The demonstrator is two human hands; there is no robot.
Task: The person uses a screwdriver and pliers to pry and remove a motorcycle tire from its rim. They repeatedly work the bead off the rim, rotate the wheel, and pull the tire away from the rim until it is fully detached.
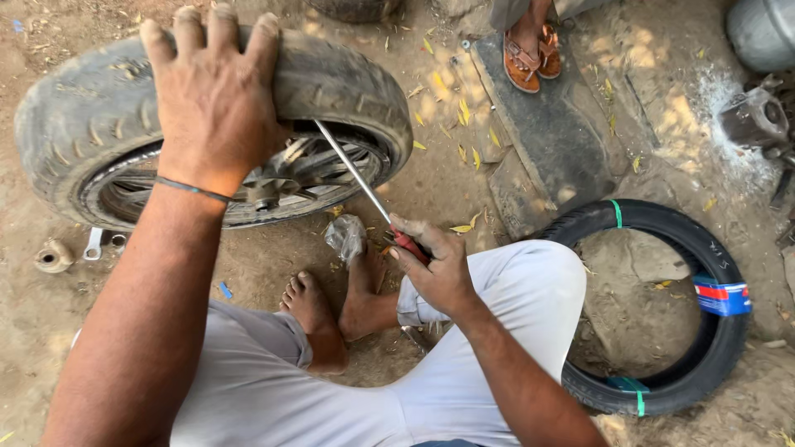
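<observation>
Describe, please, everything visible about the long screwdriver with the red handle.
The long screwdriver with the red handle has a thin, shiny metal shaft and a red grip with dark parts. The right hand grips the handle. The shaft runs up and left at a slant, and its tip goes in between the worn, dusty black tyre and the metal wheel rim, where it is hidden. The left hand presses on top of that tyre.
</observation>
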